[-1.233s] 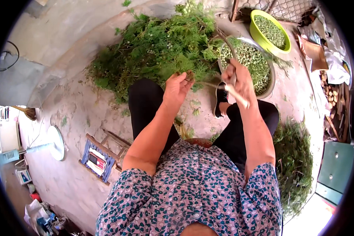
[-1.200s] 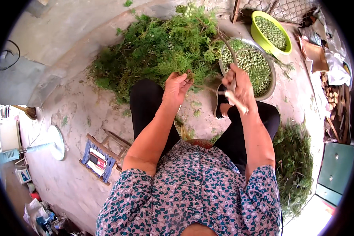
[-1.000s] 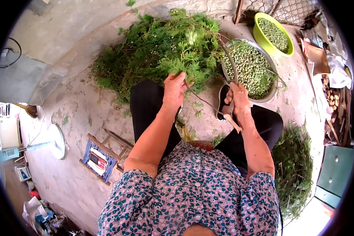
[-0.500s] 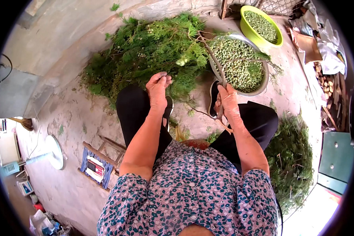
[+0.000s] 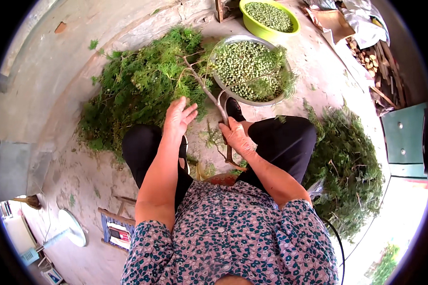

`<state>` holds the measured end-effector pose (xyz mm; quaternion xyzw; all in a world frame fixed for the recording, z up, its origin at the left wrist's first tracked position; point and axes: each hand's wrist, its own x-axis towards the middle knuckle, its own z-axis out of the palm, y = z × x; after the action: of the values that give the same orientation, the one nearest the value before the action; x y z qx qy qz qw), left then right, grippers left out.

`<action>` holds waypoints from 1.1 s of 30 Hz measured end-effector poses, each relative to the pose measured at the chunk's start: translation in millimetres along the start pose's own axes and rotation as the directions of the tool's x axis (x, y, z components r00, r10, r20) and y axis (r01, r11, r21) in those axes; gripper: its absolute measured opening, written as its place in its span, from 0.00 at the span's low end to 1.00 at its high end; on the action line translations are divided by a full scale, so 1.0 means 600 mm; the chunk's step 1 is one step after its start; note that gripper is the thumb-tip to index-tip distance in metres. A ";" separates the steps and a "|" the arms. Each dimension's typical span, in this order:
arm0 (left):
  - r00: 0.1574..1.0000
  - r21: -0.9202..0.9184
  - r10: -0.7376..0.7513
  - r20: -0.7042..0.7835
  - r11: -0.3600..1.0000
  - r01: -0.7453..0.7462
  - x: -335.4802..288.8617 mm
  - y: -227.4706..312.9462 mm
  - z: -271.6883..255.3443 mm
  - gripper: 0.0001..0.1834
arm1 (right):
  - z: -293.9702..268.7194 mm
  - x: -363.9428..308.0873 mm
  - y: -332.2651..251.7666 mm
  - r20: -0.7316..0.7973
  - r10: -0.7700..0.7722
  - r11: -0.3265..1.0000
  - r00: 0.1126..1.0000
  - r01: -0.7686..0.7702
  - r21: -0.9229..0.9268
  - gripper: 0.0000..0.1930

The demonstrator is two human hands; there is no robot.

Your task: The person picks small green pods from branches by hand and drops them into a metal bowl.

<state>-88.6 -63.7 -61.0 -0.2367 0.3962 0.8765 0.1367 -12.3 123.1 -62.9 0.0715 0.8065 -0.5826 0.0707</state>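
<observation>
My right hand [image 5: 237, 136] is closed around a bare brown branch [image 5: 205, 89] near its thick lower end. The branch slants up and left, with green feathery twigs at its far end, and a thin side shoot reaches over the metal basin [image 5: 267, 103]. That basin holds many small round green cones [image 5: 245, 64]. My left hand [image 5: 179, 116] is open, fingers apart, with nothing in it; it is close to the branch's left side. Beyond it lies a large heap of green conifer branches [image 5: 123, 90] on the floor.
A yellow-green tub [image 5: 261, 32] of green cones stands behind the basin. At right are a second heap of greenery [image 5: 349, 175], a teal drawer cabinet [image 5: 404, 135] and stacked firewood [image 5: 378, 64]. A small stool [image 5: 116, 228] and a white fan [image 5: 72, 228] stand at lower left.
My left hand's fingers have gone from curled to spread. My right hand still grips the branch. The whole view has shifted, with the tub and basin now further left and higher.
</observation>
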 end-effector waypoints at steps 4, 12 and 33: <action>0.978 -0.291 0.201 -0.051 0.934 -0.207 0.043 0.019 -0.014 0.18 | 0.015 -0.011 0.041 0.108 0.089 0.982 0.990 -0.106 0.156 0.08; 0.995 -0.469 -0.032 -0.095 0.883 -0.016 0.065 0.028 -0.039 0.09 | 0.047 -0.033 0.072 0.164 0.112 0.947 0.980 -0.155 0.282 0.08; 0.507 0.428 0.412 0.757 0.273 -0.861 -0.110 -0.063 0.235 0.16 | 0.079 -0.009 0.128 -0.075 -0.222 0.972 0.972 0.214 -0.101 0.15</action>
<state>-59.4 64.6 30.4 0.2765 0.7402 0.6098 -0.0618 9.4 101.7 -148.1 0.0042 0.8378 -0.5454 -0.0252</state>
